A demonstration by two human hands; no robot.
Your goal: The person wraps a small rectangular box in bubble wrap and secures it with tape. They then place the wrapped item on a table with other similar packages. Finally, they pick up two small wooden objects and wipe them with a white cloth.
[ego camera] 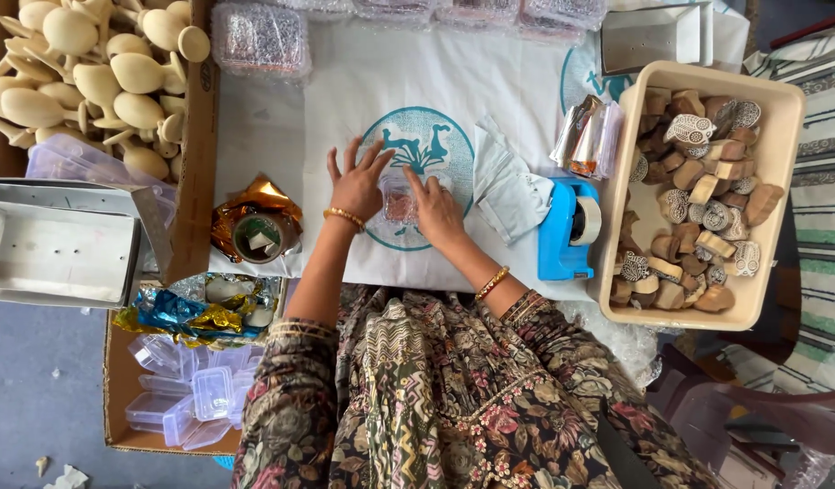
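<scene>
- A small clear plastic box (400, 205) with something reddish inside lies on the white cloth (291, 145), over the teal round emblem (424, 145) printed at the cloth's middle.
- The left hand (359, 186) rests flat against the box's left side, fingers spread apart and pointing away from the person.
- The right hand (436, 213) presses on the box's right edge, fingers close together and bent down onto it.
- Just right of the hands lie folded white wrappers (505, 186), then a blue tape dispenser (567, 228) and a stack of silvery foil sheets (587, 138).
- A beige tray (779, 127) of carved wooden blocks stands at the far right.
- To the left sit a gold-foil wad (254, 228), a carton of wooden spoons (100, 72), and a carton of empty clear boxes (186, 398) nearer the person.
</scene>
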